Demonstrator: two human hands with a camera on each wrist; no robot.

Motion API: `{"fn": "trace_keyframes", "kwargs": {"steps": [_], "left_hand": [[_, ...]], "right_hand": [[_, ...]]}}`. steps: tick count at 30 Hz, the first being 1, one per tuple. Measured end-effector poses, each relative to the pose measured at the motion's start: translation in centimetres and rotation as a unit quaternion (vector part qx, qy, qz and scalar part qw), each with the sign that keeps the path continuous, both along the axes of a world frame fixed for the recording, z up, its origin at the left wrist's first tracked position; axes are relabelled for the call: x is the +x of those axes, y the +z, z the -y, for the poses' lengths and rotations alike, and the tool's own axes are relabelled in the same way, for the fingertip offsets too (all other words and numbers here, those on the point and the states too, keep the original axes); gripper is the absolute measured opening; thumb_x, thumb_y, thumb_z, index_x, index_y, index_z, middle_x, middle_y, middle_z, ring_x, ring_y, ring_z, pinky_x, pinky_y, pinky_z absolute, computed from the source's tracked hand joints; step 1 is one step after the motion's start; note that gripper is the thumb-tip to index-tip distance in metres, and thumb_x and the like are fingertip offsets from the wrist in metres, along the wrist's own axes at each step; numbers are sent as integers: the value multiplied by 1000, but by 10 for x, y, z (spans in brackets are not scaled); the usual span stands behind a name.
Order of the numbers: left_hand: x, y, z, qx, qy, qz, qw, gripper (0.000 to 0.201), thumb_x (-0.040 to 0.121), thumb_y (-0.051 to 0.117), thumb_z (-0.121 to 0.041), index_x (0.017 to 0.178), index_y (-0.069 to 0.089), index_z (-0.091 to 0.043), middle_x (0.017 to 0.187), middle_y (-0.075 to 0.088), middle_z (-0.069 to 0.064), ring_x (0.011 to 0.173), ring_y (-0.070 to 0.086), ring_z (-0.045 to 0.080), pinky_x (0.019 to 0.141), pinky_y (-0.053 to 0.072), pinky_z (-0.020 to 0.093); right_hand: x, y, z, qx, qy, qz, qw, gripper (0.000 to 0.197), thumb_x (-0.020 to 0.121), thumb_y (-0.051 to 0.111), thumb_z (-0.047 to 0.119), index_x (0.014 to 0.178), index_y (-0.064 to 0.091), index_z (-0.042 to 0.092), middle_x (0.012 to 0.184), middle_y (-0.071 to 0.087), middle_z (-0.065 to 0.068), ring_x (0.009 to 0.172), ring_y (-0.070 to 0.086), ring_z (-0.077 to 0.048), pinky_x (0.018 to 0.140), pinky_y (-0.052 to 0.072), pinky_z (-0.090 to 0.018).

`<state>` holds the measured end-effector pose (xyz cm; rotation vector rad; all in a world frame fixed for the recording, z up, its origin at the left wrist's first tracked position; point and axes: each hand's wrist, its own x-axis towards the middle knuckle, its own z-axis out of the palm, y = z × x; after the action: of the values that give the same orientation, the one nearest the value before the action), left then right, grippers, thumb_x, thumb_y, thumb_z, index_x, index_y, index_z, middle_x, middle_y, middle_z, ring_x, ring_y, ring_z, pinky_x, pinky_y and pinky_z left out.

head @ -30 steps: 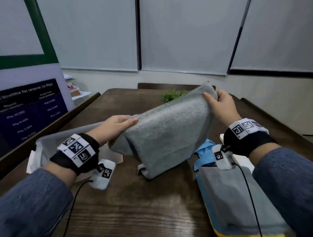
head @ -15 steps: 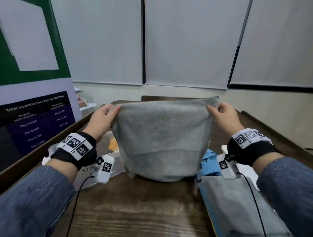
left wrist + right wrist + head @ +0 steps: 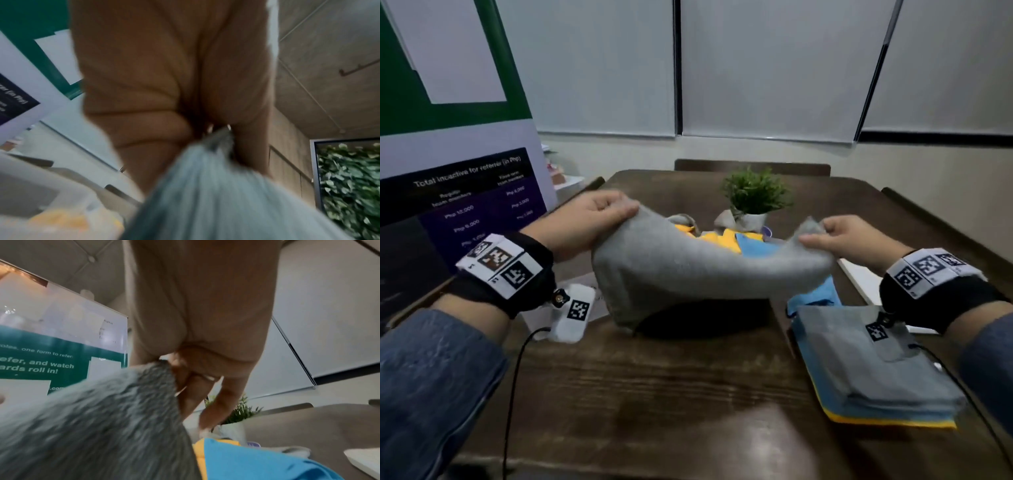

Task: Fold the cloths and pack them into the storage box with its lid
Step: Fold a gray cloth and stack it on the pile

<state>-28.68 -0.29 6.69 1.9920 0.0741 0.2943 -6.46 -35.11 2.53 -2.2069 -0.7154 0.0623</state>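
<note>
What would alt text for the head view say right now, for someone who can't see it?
Both hands, left hand and right hand, pinch opposite corners of a grey cloth sagging over a dark wooden table. A stack of folded cloths lies at the right; loose yellow and blue cloths and a small potted plant sit behind.

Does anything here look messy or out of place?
Only the loose pile of yellow and blue cloths bunched in a heap by the small potted plant, unlike the neat folded stack at right. Both hands hold the grey cloth mid-fold.
</note>
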Motion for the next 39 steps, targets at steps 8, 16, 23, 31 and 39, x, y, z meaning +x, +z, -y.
{"fn": "trace_keyframes", "kwargs": {"steps": [8, 16, 23, 31, 39], "left_hand": [[-22, -78, -5, 114, -171, -410, 889, 21, 77, 70, -38, 74, 61, -19, 70, 56, 0, 62, 54, 11, 51, 43, 19], [-2, -129, -19, 213, -3, -247, 945, 17, 92, 63, -31, 86, 65, -15, 71, 61, -1, 62, 56, 10, 63, 47, 26], [36, -151, -18, 271, 78, -199, 939, 29, 95, 54, -34, 97, 60, -5, 91, 64, 8, 88, 60, 24, 73, 42, 31], [77, -169, -23, 275, 28, -289, 917, 22, 96, 50, -37, 85, 52, -17, 98, 61, 8, 90, 57, 22, 74, 42, 30], [84, -181, -32, 281, -20, -321, 904, 49, 85, 58, -59, 114, 58, -19, 112, 61, -2, 100, 58, 14, 81, 48, 28]], "right_hand": [[-51, -56, -4, -272, 117, -274, 915, 45, 59, 87, 42, 90, 69, 16, 94, 72, -11, 95, 68, -36, 81, 57, -47], [-51, -70, -16, -278, 40, -234, 931, 18, 87, 70, 30, 90, 57, 18, 92, 57, -4, 75, 60, -18, 62, 56, -30], [-18, -76, -43, -246, -39, -146, 957, 27, 89, 68, 30, 76, 49, 16, 75, 55, -5, 66, 62, -25, 56, 54, -32], [18, -91, -76, -330, -35, -137, 933, 24, 90, 63, 20, 76, 44, 16, 74, 49, -6, 61, 51, -20, 49, 43, -27], [41, -113, -84, -382, 7, -158, 911, 28, 84, 71, 37, 99, 61, 17, 94, 59, -2, 85, 58, -19, 66, 47, -27]]}}
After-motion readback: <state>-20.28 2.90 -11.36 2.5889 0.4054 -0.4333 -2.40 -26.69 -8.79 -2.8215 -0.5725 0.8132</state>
